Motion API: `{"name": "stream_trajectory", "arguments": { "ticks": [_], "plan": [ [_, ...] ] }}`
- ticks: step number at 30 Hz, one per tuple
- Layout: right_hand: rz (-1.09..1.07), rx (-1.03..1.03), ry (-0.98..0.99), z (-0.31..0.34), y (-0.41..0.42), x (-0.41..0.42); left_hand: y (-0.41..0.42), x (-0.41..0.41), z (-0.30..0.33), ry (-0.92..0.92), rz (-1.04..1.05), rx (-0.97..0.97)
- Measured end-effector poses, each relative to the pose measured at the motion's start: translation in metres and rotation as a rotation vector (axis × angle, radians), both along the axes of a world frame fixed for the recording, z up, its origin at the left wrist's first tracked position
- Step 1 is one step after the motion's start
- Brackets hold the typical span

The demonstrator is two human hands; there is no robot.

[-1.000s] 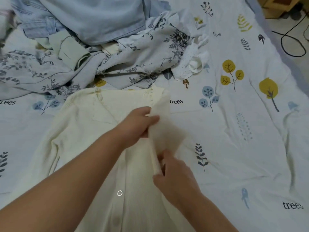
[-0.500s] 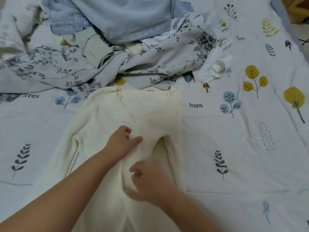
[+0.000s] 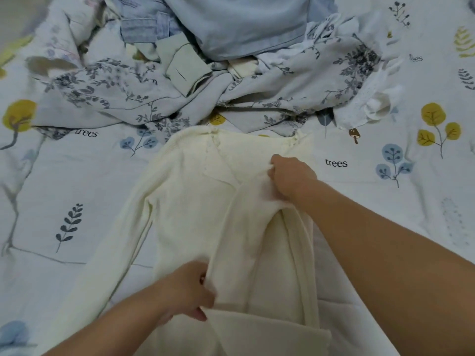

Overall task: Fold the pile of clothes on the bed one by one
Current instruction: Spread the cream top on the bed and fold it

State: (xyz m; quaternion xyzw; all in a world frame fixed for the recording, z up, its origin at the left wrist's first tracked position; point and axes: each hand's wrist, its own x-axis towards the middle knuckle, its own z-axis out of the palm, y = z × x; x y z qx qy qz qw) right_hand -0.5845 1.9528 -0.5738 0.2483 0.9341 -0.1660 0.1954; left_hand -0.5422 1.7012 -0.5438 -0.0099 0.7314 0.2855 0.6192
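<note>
Right hand pinching cardigan near collar; left hand gripping folded sleeve edge lower down. Advisable: pull taut, lay fold parallel to placket, smooth flat on bed.

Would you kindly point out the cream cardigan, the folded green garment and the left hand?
cream cardigan (image 3: 185, 214), head view, on its left front panel.
folded green garment (image 3: 183, 66), head view, on its flat top face.
left hand (image 3: 190, 291), head view, on its back.

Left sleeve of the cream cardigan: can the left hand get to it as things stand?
Probably yes. The left sleeve lies flat and uncovered on the bedsheet, beside the left hand, though that hand now grips the cardigan.
</note>
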Motion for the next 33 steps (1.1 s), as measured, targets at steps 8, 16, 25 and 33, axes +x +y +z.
{"name": "stream_trajectory", "arguments": {
  "ticks": [8,16,25,33],
  "plan": [
    [-0.308,0.14,0.026,0.006,0.053,0.016,-0.044,-0.015,-0.012,0.301,0.151,-0.053],
    [-0.305,-0.093,-0.051,0.007,0.057,0.021,-0.055,-0.02,0.0,0.104,-0.139,-0.024],
    [-0.391,-0.024,0.057,0.004,0.072,0.027,-0.078,-0.025,0.005,-0.018,-0.261,0.033],
    [-0.396,0.087,0.141,-0.004,0.076,0.029,-0.088,-0.023,-0.004,-0.083,-0.406,-0.011]
  ]
}}
